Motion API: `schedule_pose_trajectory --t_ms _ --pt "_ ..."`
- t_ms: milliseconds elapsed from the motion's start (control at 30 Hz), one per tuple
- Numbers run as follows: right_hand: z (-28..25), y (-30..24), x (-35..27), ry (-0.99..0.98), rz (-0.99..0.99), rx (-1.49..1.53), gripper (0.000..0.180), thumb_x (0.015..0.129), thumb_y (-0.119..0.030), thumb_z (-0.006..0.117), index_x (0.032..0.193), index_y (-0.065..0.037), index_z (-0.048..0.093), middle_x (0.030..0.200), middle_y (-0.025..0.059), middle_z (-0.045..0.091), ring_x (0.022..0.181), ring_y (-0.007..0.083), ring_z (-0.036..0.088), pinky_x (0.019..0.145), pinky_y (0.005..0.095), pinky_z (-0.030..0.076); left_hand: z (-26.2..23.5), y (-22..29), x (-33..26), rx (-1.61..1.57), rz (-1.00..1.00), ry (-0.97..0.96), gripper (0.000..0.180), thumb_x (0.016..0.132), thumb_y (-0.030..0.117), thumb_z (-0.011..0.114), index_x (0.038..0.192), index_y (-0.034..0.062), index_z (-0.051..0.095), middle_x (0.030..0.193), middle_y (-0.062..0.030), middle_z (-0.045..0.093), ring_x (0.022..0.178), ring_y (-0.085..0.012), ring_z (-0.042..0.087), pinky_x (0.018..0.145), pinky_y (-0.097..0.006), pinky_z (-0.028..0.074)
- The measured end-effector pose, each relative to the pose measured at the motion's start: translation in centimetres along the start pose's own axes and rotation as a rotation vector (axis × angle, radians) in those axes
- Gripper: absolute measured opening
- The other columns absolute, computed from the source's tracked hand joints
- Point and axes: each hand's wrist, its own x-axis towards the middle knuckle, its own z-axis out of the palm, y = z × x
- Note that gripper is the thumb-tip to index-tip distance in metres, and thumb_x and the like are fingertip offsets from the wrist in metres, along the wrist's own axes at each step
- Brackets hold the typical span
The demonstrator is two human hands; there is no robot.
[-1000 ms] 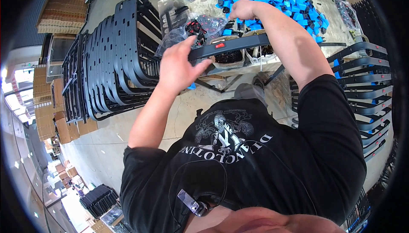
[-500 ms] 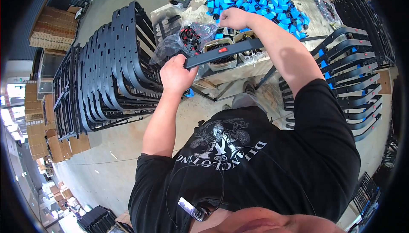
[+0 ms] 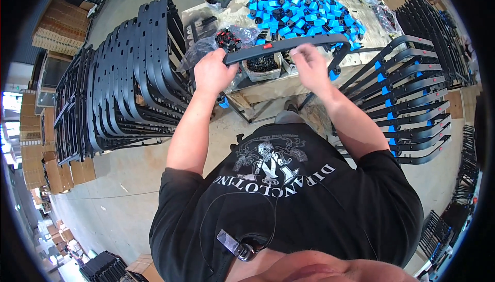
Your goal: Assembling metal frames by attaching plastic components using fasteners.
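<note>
My left hand (image 3: 210,71) is wrapped round the near-left end of a black bent frame bar (image 3: 289,44). A red button (image 3: 267,46) is set in the bar's face, and its far end curves down at the right, where a blue cap (image 3: 334,74) shows below. My right hand (image 3: 312,70) is at the bar's near side, its fingertips blurred by motion; whether they hold anything small cannot be made out. Behind the bar, a box of small black parts (image 3: 263,65) and a plastic bag of red-and-black parts (image 3: 227,39) are on the table.
A pile of blue-and-black caps (image 3: 304,14) covers much of the wooden table (image 3: 240,11). Stacked black frames (image 3: 139,65) stand close on the left. More bent bars with red buttons (image 3: 417,96) are racked on the right. Cardboard boxes (image 3: 59,32) are stacked farther left.
My right hand has come back from beside the blue pile to the near side of the bar. The bar has risen slightly in view, still held by my left hand.
</note>
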Motion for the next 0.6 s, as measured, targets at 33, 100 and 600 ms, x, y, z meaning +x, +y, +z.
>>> schedule_pose_trajectory --t_ms 33,100,600 --pt "0.7 0.5 -0.5 -0.140 0.387 0.072 0.037 0.101 -0.042 0.060 0.097 -0.005 0.063 0.077 0.0049 0.062 0.064 0.0174 0.060 0.059 0.0343 0.048 0.2 -0.3 0.6 0.008 -0.005 -0.006 0.032 0.077 0.034 0.079 0.083 0.0070 0.063 0.083 -0.0154 0.068 0.081 -0.0376 0.069 0.072 -0.048 0.054" --pt "2.0 1.5 -0.3 -0.285 0.776 0.153 0.045 0.102 -0.049 0.057 0.097 -0.004 0.062 0.077 0.0034 0.061 0.061 0.0141 0.058 0.056 0.0318 0.046 0.3 -0.9 1.4 0.018 -0.022 -0.023 0.033 0.077 0.035 0.080 0.083 0.0068 0.064 0.085 -0.0160 0.069 0.082 -0.0381 0.069 0.072 -0.048 0.054" --pt "3.1 9.5 -0.3 -0.298 0.751 0.579 0.054 0.096 -0.057 0.062 0.103 -0.004 0.069 0.090 0.0061 0.069 0.074 0.0156 0.063 0.067 0.0299 0.049 1.1 7.0 9.3 -0.214 0.221 -0.582 0.062 0.094 0.059 0.058 0.108 0.0004 0.071 0.106 -0.0243 0.071 0.103 -0.0412 0.067 0.093 -0.047 0.052"
